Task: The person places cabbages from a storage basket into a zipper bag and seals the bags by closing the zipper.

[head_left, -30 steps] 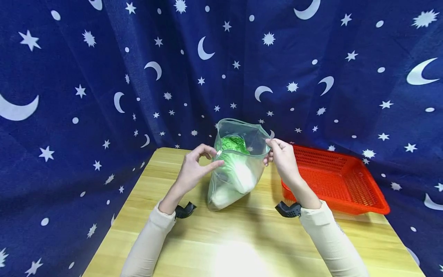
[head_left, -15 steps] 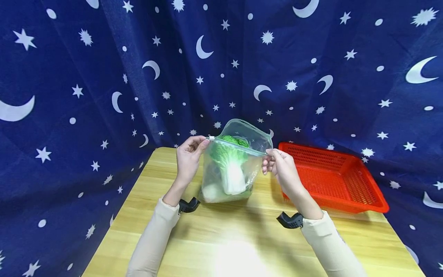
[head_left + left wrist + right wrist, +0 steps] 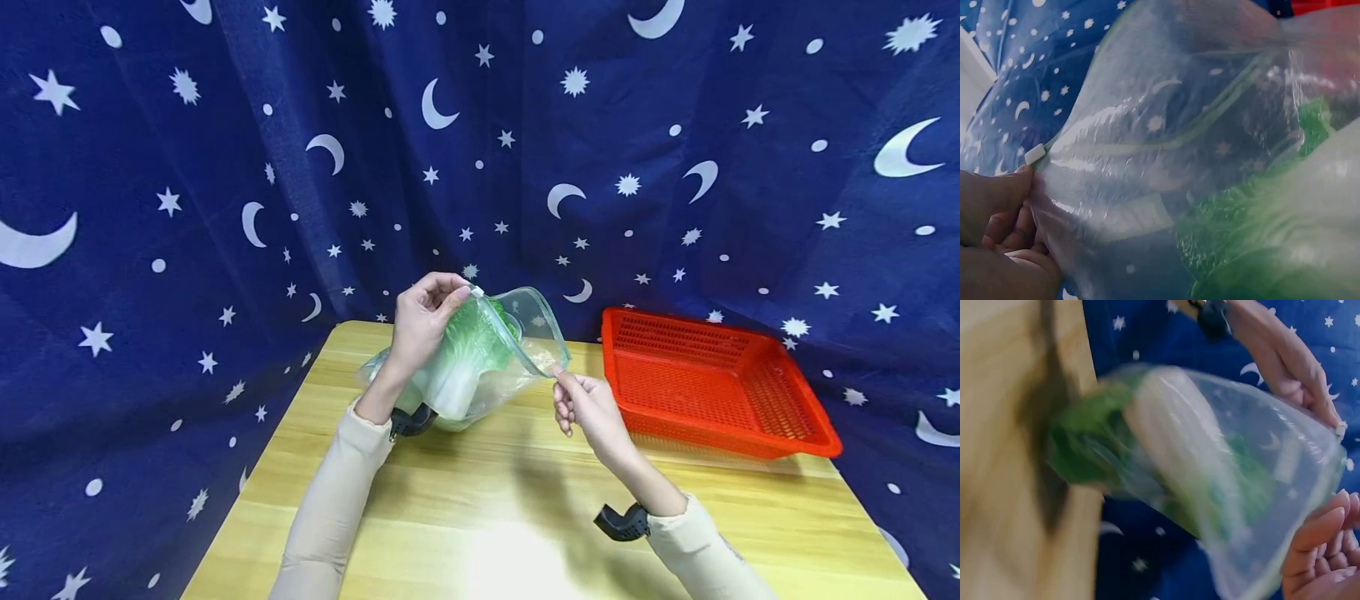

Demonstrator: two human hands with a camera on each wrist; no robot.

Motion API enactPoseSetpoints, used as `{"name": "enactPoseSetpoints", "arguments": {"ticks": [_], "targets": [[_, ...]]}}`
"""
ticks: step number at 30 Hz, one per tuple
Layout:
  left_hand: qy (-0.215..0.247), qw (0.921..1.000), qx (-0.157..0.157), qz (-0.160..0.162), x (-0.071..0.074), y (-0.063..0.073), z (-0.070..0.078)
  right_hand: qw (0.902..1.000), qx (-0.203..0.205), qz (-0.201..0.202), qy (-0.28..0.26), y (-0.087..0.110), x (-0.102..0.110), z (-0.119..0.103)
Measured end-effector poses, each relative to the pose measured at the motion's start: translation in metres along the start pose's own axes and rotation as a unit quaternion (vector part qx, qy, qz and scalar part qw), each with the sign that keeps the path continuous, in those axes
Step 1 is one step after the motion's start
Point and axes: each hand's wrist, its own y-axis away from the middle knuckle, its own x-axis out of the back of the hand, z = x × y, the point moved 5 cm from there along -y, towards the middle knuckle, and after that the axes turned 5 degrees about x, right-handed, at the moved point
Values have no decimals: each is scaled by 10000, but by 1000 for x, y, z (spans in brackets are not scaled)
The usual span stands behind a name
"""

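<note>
A see-through slider zip bag [image 3: 491,390] with a pale green zip edge hangs tilted between the two hands. Inside it lies a Chinese cabbage [image 3: 459,367], leafy green at the top and white at the stalk. My left hand [image 3: 420,325] pinches the upper left corner of the bag, right beside the white slider [image 3: 1035,154]. The other end of the zip edge is pinched between thumb and fingers of my right hand [image 3: 588,408], lower down. In the right wrist view, more dark green leaf [image 3: 1079,440] shows at the bag's bottom.
On the right of the wooden table [image 3: 480,500] stands a red perforated plastic basket [image 3: 720,446], close beyond the right hand. A blue curtain [image 3: 480,208] with white moons and stars hangs behind and around the table.
My left hand has taken the slider corner and lifted it. The right hand has lowered its corner toward me. The zip edge now slants down rightward, and the bag's bottom has swung left.
</note>
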Motion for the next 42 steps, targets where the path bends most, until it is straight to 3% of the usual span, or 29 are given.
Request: {"name": "enactPoseSetpoints", "arguments": {"ticks": [2,3,5,8,10,12,17,21,26,32,34,39,42], "targets": [[-148,9997,92,-171,-5,6,-3,9939,849,278,642,-2,8,-13],[-243,9993,123,-256,-7,9,-5,9857,1327,394,963,-2,10,-22],[-375,9983,189,-415,-14,16,-7,9588,2312,562,1554,-6,12,-39],[-579,9965,191,-573,-24,25,-9,9170,3305,442,2191,-10,4,-61],[-684,9954,165,-653,-31,30,-9,8952,3724,177,2441,-13,-5,-70],[-788,9942,116,-728,-37,36,-9,8809,3962,-50,2588,-17,-11,-74],[-778,9942,49,-742,-43,48,-5,8621,4406,-328,2483,-21,-24,-73],[-799,9946,-16,-658,-39,56,-3,8409,4853,-399,2362,-18,-30,-71],[-984,9927,-47,-688,-33,62,-3,8333,4958,-679,2350,-16,-36,-73],[-1263,9895,-193,-671,-29,63,-3,8237,4641,-1129,3057,-17,-39,-73],[-1191,9911,-254,-545,-25,63,-3,8222,4521,-1205,3243,-19,-37,-68],[-497,9982,-339,-37,-2,58,0,8190,4395,-1181,3494,-27,-22,-49],[-134,9982,-412,421,19,51,2,8257,4235,-1004,3590,-35,-3,-35]]}}
